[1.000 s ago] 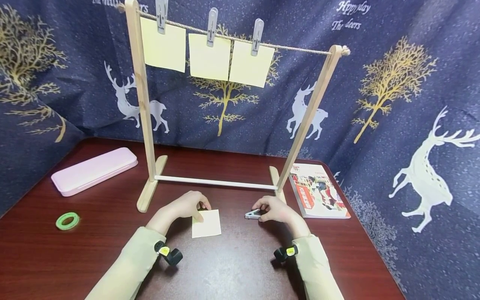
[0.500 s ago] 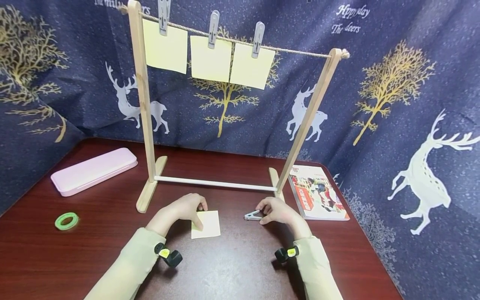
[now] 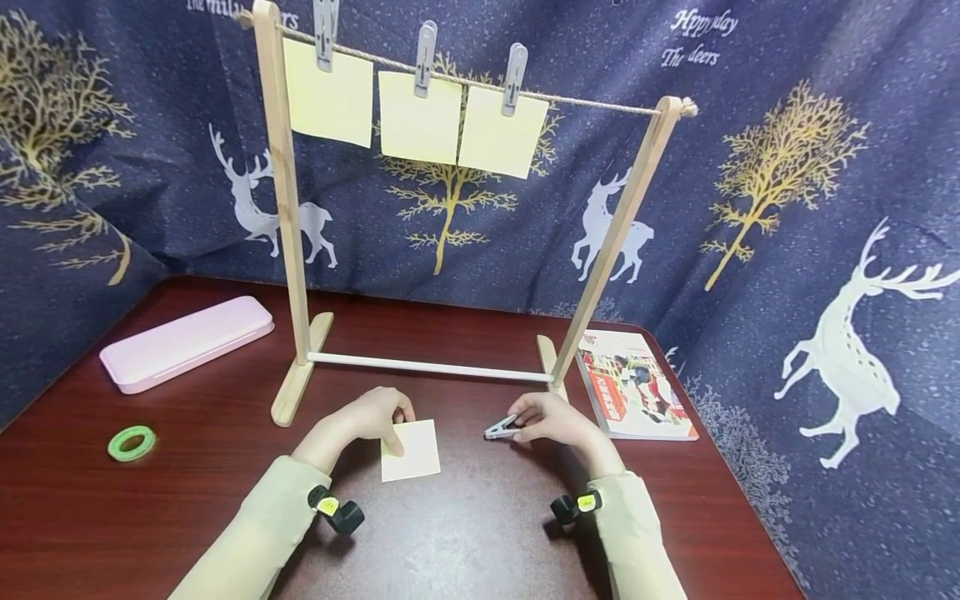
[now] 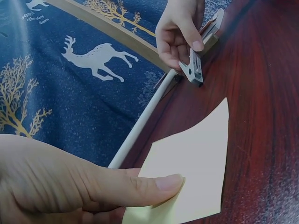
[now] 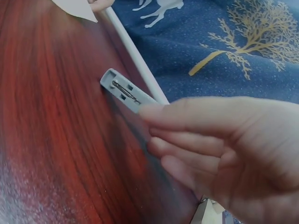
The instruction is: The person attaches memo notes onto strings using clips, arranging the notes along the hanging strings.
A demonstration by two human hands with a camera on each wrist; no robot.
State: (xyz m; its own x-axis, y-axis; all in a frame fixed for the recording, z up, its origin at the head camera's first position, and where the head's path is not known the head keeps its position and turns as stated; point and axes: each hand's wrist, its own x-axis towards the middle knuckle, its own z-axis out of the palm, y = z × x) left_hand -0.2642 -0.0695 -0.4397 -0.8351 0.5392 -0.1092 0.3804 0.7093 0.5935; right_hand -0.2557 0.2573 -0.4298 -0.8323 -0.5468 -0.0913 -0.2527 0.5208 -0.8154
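My left hand [image 3: 378, 414] pinches a pale yellow square paper [image 3: 414, 451] by its left side. In the left wrist view the thumb lies across the paper's face, and the sheet [image 4: 191, 161] curves a little at its far edge. Across from it, my right hand [image 3: 549, 419] holds a grey clothespin [image 3: 501, 428] between thumb and fingers, its other end pointing left toward the paper. The spring of this clothespin [image 5: 124, 89] shows in the right wrist view. Above, a rope [image 3: 592, 101] carries several matching items: yellow papers [image 3: 327, 100] hung by grey clothespins [image 3: 425, 58].
A wooden frame [image 3: 286, 183] with a white crossbar [image 3: 427, 367] stands behind both hands. On the left lie a pink case [image 3: 187, 342] and a green tape ring [image 3: 116, 447]. A booklet [image 3: 637, 387] lies at the right, and a deer-print cloth [image 3: 465, 242] hangs behind the table.
The clothespin in my right hand has shifted slightly left and tilted. The paper in my left hand has tipped a little, its near edge slightly lower in view.
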